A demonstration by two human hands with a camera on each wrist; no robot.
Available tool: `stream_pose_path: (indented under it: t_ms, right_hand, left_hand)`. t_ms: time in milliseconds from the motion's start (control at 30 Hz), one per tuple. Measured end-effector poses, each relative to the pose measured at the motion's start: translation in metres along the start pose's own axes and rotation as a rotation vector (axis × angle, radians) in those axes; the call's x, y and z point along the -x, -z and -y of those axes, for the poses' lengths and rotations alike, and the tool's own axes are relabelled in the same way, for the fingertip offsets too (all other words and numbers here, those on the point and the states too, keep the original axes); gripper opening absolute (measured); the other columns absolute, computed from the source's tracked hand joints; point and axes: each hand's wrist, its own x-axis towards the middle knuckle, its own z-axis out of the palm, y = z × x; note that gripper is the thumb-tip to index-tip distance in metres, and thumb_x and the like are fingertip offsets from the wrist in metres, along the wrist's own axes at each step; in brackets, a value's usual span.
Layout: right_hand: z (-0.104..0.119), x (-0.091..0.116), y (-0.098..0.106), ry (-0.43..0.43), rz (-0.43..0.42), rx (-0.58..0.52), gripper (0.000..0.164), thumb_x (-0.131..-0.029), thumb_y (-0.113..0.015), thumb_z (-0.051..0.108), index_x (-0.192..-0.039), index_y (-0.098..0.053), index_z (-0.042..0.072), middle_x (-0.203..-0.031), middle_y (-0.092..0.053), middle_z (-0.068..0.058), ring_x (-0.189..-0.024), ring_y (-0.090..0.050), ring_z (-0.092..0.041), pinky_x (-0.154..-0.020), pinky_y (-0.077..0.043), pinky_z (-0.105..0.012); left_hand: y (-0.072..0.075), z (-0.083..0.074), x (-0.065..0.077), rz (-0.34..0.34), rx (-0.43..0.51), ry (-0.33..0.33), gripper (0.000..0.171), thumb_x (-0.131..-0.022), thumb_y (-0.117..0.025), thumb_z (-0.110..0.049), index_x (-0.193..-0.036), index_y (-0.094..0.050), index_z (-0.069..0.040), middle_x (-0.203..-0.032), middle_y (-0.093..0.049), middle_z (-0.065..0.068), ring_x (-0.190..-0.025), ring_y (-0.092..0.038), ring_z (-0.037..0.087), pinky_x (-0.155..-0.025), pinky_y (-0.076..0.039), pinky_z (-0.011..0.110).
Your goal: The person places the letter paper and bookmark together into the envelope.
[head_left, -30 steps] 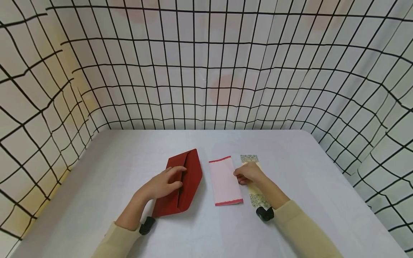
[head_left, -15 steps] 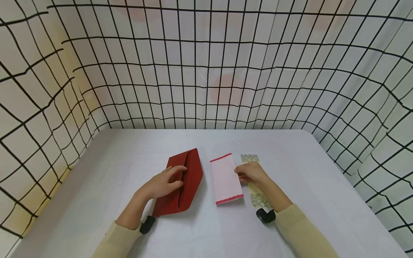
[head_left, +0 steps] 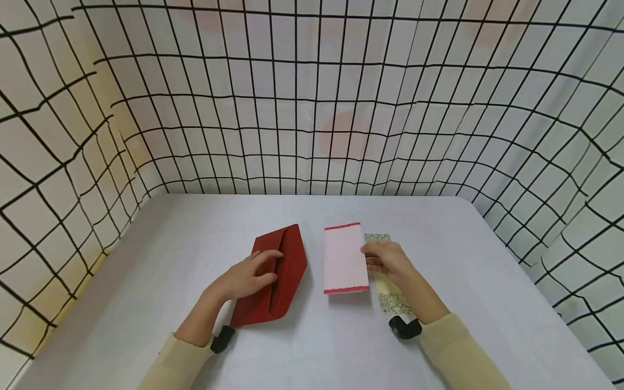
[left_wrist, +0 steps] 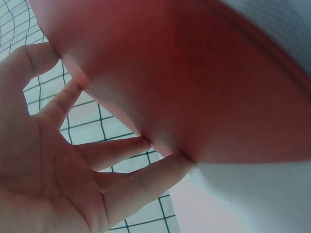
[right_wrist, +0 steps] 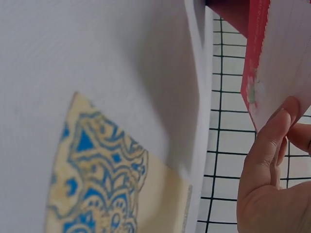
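Now lifts the pink card higher off the worktop, pinched in the right hand, seemingly freeing it. Holds the red envelope nearby with the left hand

You work in what looks like a recording booth: white table, pale walls on three sides lined with black grid, your two wrist cameras.

2 arms forward, left hand with fingers apart, right hand in a pinch
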Motion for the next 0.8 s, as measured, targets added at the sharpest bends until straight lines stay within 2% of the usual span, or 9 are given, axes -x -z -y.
stream_pose_path:
  t_ms: [233,467,800]
  right_hand:
    - [0.006,0.007,-0.002,0.031,0.044,-0.042,0.019,-0.09,-0.064,0.005,-0.102,-0.059,-0.009,-0.077,-0.066,-0.004,-0.06,-0.064,-0.012,-0.061,-0.055,-0.023]
    - [0.014,0.013,-0.004,0.073,0.081,-0.063,0.005,-0.09,-0.064,0.006,-0.089,-0.065,0.001,-0.078,-0.066,-0.004,-0.062,-0.064,-0.013,-0.062,-0.055,-0.023]
    - [0.02,0.021,-0.013,0.089,0.119,-0.097,0.01,-0.09,-0.062,0.003,-0.083,-0.067,0.006,-0.077,-0.065,-0.004,-0.062,-0.063,-0.013,-0.061,-0.054,-0.023]
  left_hand:
    - [0.0,0.0,0.0,0.0,0.001,0.006,0.047,-0.093,-0.057,-0.026,-0.14,-0.049,-0.026,-0.141,-0.047,0.005,-0.124,-0.048,0.03,-0.098,-0.04,0.055]
    - [0.0,-0.001,-0.001,-0.004,0.002,0.0,0.047,-0.093,-0.056,-0.025,-0.139,-0.049,-0.025,-0.139,-0.048,0.004,-0.122,-0.048,0.027,-0.098,-0.04,0.053]
    - [-0.002,0.002,-0.003,-0.007,-0.006,0.002,0.047,-0.093,-0.057,-0.026,-0.14,-0.049,-0.026,-0.139,-0.048,0.003,-0.121,-0.049,0.026,-0.097,-0.041,0.053]
